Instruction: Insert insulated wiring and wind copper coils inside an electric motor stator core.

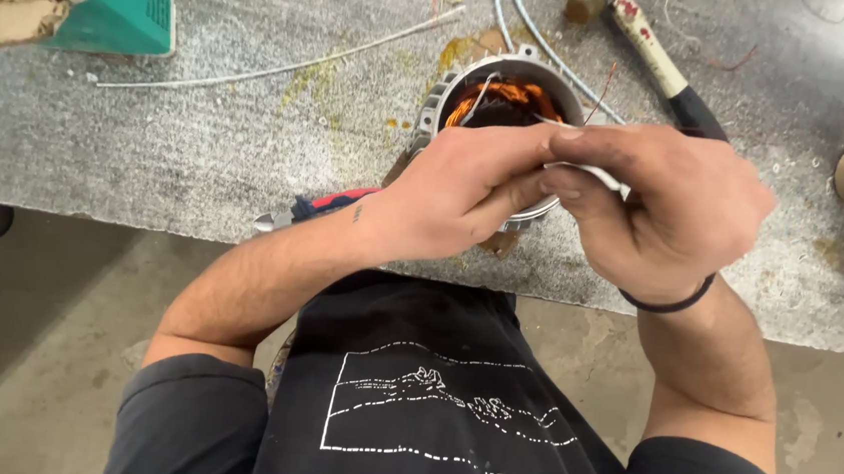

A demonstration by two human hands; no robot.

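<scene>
While the left hand (450, 194) and right hand (660, 211) meet over the motor stator (506, 103) at the near edge of the bench (198, 149), each grip pinched on a white sleeve (588, 170), gentle tension probably spares the copper windings (498, 101).

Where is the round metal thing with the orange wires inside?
In the head view, the round metal housing with copper windings sits on the grey workbench near its front edge, just behind the left hand and right hand.
</scene>
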